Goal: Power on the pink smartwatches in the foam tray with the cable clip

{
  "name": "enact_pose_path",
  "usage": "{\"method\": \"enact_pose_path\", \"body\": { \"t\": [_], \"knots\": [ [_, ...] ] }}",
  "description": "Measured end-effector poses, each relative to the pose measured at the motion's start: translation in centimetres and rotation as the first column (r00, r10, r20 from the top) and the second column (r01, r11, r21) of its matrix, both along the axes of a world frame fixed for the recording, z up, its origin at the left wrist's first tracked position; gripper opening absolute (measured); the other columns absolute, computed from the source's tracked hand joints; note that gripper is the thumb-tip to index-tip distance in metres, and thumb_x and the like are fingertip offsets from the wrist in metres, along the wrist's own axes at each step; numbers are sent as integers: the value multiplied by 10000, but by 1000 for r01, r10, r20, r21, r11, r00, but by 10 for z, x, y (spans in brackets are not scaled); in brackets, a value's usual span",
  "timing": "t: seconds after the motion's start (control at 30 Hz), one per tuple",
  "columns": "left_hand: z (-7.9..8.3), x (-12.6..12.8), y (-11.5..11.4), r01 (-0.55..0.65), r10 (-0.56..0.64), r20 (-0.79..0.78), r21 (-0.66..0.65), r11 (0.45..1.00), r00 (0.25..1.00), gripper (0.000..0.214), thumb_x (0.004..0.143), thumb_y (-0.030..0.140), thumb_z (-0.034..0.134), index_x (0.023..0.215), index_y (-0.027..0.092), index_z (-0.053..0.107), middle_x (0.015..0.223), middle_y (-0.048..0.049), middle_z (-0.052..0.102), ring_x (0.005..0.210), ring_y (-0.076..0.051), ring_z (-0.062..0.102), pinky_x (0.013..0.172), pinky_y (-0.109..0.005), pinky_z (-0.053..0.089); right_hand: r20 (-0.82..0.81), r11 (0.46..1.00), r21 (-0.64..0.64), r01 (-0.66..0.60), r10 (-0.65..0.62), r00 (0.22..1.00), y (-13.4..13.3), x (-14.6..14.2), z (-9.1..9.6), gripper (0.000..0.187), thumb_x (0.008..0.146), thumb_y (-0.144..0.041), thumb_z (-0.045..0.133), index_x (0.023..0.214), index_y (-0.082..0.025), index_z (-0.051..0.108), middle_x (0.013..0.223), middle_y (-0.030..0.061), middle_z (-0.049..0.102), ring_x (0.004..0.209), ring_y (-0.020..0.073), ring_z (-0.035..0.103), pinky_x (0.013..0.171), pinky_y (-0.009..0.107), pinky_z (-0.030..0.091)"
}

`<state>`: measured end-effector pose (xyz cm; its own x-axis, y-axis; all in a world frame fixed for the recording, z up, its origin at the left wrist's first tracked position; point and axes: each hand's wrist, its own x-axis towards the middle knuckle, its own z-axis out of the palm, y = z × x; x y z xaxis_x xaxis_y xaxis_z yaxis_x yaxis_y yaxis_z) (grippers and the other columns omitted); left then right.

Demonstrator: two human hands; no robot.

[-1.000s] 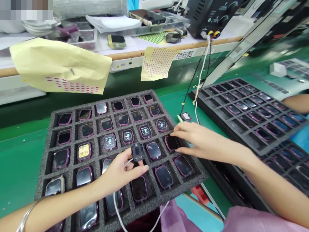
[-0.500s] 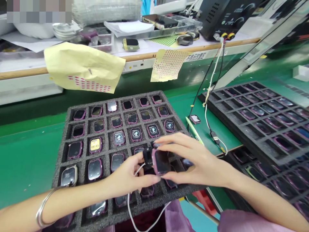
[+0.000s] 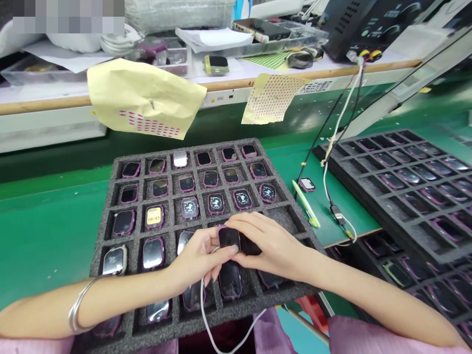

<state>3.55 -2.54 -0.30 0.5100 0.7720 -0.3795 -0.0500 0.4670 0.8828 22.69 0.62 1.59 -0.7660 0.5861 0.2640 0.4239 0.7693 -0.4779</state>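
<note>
A purple-framed smartwatch [image 3: 228,236] with a dark screen is held between my two hands, over a dark grey foam tray [image 3: 273,298]. My right hand [image 3: 271,242] grips it from the right, fingers along the top and thumb below. My left hand [image 3: 201,255] is closed behind and left of it, its thumb lying across the lower screen. From the left fingers a white charging cable [image 3: 203,306] hangs in a loop; its black charger end is hidden behind the watch. Similar watches fill many compartments, one showing a yellow lit face [image 3: 154,216].
More foam trays [image 3: 354,184] of watches stand stacked at the right. Between lie a green pen-like tool [image 3: 306,204], a loose watch part [image 3: 307,184] and a cable connector [image 3: 337,213]. Behind, a shelf bears papers, boxes and a black power unit [image 3: 372,29]; yellow sheets [image 3: 147,98] hang from it.
The watch has moved slightly left and flatter against the left fingers, covering the black charger end that showed beside it. My left thumb now rests on the screen. The view has shifted slightly.
</note>
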Motion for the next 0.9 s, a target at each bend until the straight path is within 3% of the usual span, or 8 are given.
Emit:
{"method": "enact_pose_path", "body": {
  "t": [0.13, 0.2, 0.3, 0.4, 0.6, 0.8, 0.9],
  "knots": [
    [3, 0, 0, -6, 6, -3, -26, 1000, 1000, 293, 810, 405, 661, 899, 134, 594, 474, 97, 410, 308, -26, 278, 299, -139, 203, -90, 1000, -17, -9, 7, 996, -3, 1, -10, 365, 858, -209, 622, 1188, -123, 491, 1120, 137, 594, 1000, 263, 579, 851, 406, 503],
    [5, 2, 0, -33, 33, 6, -43, 999, 999, 287, 795, 398, 682, 859, 131, 599, 492, 90, 417, 345, -30, 293, 331, -146, 235, -113, 999, -32, -7, 3, 994, -3, 2, -13, 373, 869, -229, 622, 1198, -123, 484, 1120, 141, 591, 1003, 267, 578, 856, 410, 504],
    [6, 4, 1, -83, 85, 71, -43, 996, 994, 251, 774, 351, 718, 820, 123, 622, 651, 24, 546, 566, -72, 479, 546, -164, 409, -134, 999, -52, -4, -3, 991, -2, 3, -14, 365, 876, -238, 618, 1196, -125, 485, 1112, 141, 590, 997, 269, 578, 847, 416, 507],
    [3, 4, 1, -65, 68, 120, -36, 997, 990, 201, 801, 301, 697, 880, 123, 648, 803, -23, 614, 752, -116, 530, 727, -211, 430, -154, 996, -86, -1, -12, 988, -3, 3, -14, 373, 870, -247, 637, 1197, -145, 491, 1104, 128, 594, 1000, 263, 577, 857, 412, 506],
    [-2, 3, 0, -55, 57, 130, -19, 998, 990, 179, 813, 274, 684, 909, 127, 652, 858, -39, 629, 798, -137, 532, 774, -246, 418, -171, 994, -110, 1, -20, 985, -3, 3, -15, 395, 849, -227, 663, 1200, -145, 500, 1093, 121, 594, 991, 258, 578, 855, 401, 507],
    [-2, 2, 1, -25, 28, 135, -21, 999, 990, 185, 809, 270, 686, 897, 113, 646, 808, -29, 616, 739, -124, 518, 724, -237, 408, -194, 985, -170, -28, -6, 981, -2, 5, -14, 416, 836, -245, 698, 1190, -136, 507, 1068, 115, 602, 971, 240, 577, 841, 375, 501],
    [-2, 2, 2, 3, -2, 134, -5, 1000, 991, 179, 803, 274, 686, 860, 110, 642, 814, -35, 626, 750, -134, 530, 739, -249, 417, -204, 992, -129, -13, -14, 979, -4, 3, -14, 395, 834, -242, 689, 1174, -136, 520, 1039, 108, 617, 942, 232, 580, 822, 372, 500]
  ]
}}
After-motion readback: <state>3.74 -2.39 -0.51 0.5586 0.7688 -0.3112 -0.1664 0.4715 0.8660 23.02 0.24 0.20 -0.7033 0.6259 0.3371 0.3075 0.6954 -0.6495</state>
